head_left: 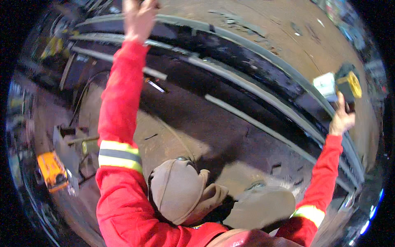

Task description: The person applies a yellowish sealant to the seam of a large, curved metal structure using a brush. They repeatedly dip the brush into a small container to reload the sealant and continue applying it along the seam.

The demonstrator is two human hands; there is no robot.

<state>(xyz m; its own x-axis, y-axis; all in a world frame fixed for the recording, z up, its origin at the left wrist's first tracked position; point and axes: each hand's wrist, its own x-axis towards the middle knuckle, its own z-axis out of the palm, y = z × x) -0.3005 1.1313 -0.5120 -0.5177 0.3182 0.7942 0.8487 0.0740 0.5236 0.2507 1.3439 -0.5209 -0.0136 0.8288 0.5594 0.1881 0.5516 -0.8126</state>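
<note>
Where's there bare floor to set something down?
Bare floor shows between the knees and the thin bar, and beyond the beams between the scraps and the white object. Crowded: around the orange object at left, and by the right hand, near the yellow-and-black object.

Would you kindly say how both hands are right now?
Left hand: cut off by the edge; cannot tell.
Right hand: at the yellow-black object; grip unclear.

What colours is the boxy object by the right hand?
Yellow and near-black: the boxy object by the right hand, best in the head view.
</note>
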